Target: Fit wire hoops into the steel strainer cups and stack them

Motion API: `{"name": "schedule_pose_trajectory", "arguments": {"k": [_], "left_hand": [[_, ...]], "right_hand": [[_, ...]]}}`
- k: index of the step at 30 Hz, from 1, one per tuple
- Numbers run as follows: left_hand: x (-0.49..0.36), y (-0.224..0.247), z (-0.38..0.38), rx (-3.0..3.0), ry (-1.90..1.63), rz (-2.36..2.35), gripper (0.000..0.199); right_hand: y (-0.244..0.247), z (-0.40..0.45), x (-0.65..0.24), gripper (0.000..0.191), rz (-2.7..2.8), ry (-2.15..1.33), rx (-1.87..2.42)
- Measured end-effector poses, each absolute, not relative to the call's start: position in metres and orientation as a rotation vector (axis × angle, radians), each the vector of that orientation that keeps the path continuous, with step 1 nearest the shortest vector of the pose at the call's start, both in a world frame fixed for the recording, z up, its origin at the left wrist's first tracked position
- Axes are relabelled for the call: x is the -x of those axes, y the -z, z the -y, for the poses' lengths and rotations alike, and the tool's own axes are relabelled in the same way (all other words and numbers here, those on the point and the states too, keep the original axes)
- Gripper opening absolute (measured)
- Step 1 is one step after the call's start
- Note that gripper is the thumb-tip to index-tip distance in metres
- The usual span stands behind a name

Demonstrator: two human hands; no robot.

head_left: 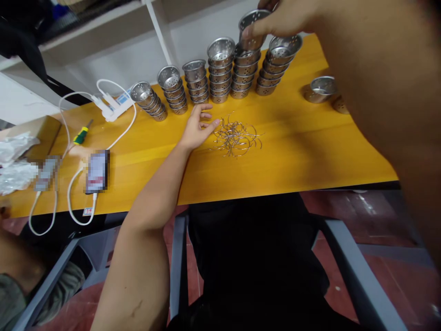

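Observation:
Several stacks of perforated metal cups point(220, 69) line the back of the yellow table. My right hand point(272, 20) grips a metal cup point(254, 39) by its rim, at the top of the second stack from the right. Whether that cup touches the one below is unclear. My left hand point(198, 128) rests with fingers apart just left of a loose pile of curved metal wires point(236, 138), its thumb near the pile's edge. A single cup point(320, 89) stands at the right, with another partly hidden behind my right arm.
On the left of the yellow table point(144, 165) are a phone point(98, 172) on a white cable, a green-yellow screwdriver point(81, 134), a power strip point(115, 108) and a cardboard box point(48, 133). Another person's leg shows at lower left.

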State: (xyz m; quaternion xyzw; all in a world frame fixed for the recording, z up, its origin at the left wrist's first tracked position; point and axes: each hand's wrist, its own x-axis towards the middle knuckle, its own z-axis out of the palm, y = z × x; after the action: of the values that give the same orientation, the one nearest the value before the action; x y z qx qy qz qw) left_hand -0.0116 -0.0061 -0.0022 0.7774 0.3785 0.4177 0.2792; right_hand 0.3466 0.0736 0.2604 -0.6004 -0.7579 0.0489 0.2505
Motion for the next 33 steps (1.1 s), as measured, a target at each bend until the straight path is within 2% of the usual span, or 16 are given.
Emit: {"name": "schedule_pose_trajectory", "arguments": {"k": [2,10,17,25,33], "left_hand": [[0.012,0.003,0.006,-2.082,-1.119,-1.015,0.071],[0.009,-0.003,0.01,-2.029,-1.106,-1.044,0.067],[0.002,-0.013,0.019,-1.972,-1.148,-1.075,0.067],[0.002,-0.008,0.016,-1.998,-1.124,-1.076,0.064],[0.003,-0.016,0.021,-1.945,-1.082,-1.064,0.067]], "right_hand": [[-0.267,-0.058,-0.33,0.092,2.044,-0.096,1.849],[-0.267,-0.064,-0.33,0.102,2.118,-0.12,1.804],[-0.257,-0.06,-0.328,0.09,2.096,-0.123,1.862],[-0.257,-0.061,-0.327,0.106,2.12,-0.139,1.841],[-0.25,-0.037,-0.323,0.103,2.075,-0.236,1.748]]}}
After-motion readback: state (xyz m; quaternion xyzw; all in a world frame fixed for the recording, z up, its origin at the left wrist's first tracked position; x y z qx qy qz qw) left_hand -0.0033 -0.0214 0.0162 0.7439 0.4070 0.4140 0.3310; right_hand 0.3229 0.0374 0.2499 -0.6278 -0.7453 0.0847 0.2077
